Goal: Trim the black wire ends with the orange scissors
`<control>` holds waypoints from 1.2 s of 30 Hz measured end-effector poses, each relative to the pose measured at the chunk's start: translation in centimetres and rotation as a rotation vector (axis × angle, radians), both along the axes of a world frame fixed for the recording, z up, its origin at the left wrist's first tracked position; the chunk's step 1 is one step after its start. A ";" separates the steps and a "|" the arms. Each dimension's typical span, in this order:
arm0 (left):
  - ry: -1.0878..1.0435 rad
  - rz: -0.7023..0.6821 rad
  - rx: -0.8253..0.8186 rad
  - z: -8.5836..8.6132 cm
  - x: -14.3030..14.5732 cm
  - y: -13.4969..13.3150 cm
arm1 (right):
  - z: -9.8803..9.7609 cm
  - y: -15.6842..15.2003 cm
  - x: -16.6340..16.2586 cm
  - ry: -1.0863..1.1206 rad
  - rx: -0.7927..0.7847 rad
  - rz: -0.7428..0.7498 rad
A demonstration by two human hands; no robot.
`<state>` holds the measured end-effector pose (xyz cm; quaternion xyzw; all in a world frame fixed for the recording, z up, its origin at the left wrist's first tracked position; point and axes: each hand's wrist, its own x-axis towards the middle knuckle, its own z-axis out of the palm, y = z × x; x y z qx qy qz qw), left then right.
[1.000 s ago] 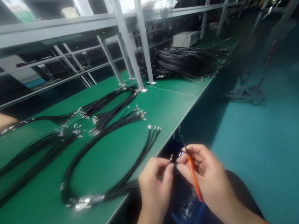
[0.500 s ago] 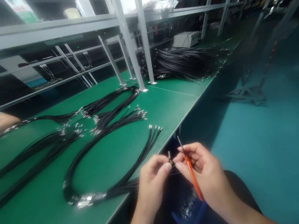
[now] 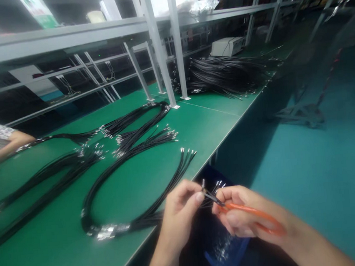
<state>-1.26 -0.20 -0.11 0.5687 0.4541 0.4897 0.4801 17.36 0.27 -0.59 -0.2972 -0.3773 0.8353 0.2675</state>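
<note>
My left hand (image 3: 185, 211) is closed in a pinch on a black cable with a small metal connector (image 3: 203, 184) standing up past the fingertips. My right hand (image 3: 242, 214) grips orange-handled scissors (image 3: 250, 210), whose dark blades point left and meet the cable just below the connector. Whether the blades are closed on it is too small to tell. Other black cables with silvery tips (image 3: 220, 184) show behind my hands, over the table edge. They run from a curved black cable bundle (image 3: 88, 204) wrapped with shiny clear tape, lying on the green table.
More cable bundles (image 3: 43, 175) lie along the green table (image 3: 132, 187), with a large cable pile (image 3: 228, 71) beyond the shelf posts. A blue bag or bin (image 3: 230, 257) with small bits sits below my hands. Another person's arm (image 3: 18, 142) rests at far left.
My right hand has turned the scissors from pointing upward to pointing left, bringing the blades to the cable in my left hand. The view has shifted slightly.
</note>
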 end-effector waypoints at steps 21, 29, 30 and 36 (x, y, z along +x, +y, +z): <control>0.308 -0.020 0.024 -2.4 1.5 0.1 | 1.0 -0.3 0.7 -0.339 0.322 -0.089; 1.021 0.170 0.028 -2.6 0.4 0.9 | -2.5 1.6 -1.8 -0.905 0.722 -0.337; 1.056 0.277 0.006 -2.5 -0.5 1.5 | -3.4 1.7 -2.3 -1.006 0.754 -0.279; 1.069 0.446 -0.170 -3.6 -5.3 4.1 | -5.5 1.7 -2.8 -0.999 0.731 -0.253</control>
